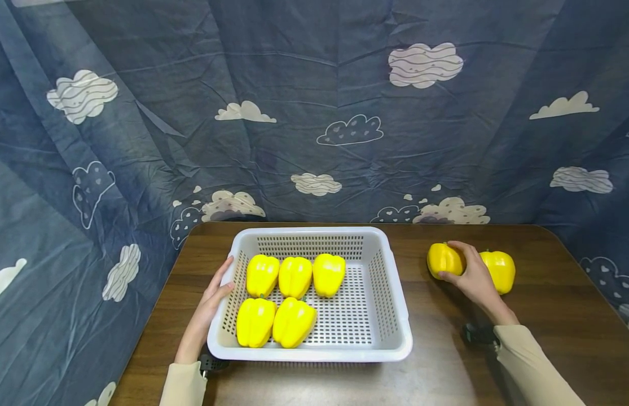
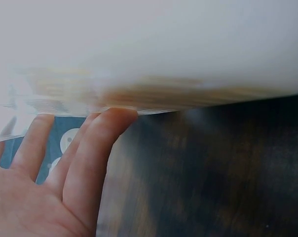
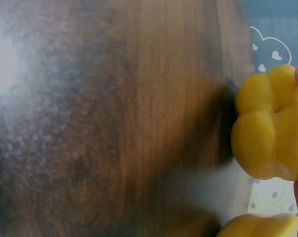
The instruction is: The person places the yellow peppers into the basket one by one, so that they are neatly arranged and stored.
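Observation:
A white perforated basket holds several yellow bell peppers, three in the back row and two in front on its left side. My left hand rests against the basket's left wall, fingertips at the rim; in the left wrist view its fairly straight fingers touch the pale wall. To the right of the basket, my right hand grips a yellow bell pepper between thumb and fingers. The right wrist view shows that pepper from its lobed end. Another yellow pepper stands just right of the hand, partly behind it.
Everything sits on a dark brown wooden table with rounded back corners. A blue curtain with white clouds hangs behind and along the sides. Dark wrist devices are on both arms.

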The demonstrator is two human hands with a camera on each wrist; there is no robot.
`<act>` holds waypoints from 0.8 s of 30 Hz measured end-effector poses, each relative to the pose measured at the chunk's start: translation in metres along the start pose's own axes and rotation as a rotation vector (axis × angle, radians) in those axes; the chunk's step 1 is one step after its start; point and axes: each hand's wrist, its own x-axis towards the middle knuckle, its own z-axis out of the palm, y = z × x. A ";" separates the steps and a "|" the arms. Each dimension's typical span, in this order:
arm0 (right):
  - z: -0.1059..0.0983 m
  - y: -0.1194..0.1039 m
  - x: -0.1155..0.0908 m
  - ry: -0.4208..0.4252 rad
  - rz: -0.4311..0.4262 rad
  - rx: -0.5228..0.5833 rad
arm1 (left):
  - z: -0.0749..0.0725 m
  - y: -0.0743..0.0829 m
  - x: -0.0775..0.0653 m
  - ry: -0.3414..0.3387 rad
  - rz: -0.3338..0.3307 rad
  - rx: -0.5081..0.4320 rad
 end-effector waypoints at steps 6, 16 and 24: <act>0.002 0.001 0.000 -0.033 -0.029 0.011 | -0.001 0.000 0.000 0.008 0.004 -0.004; 0.009 0.005 0.001 -0.020 -0.049 0.008 | 0.001 0.000 0.000 0.003 -0.002 -0.008; 0.013 0.003 0.001 0.031 -0.041 -0.024 | 0.001 -0.001 0.000 0.001 0.003 -0.013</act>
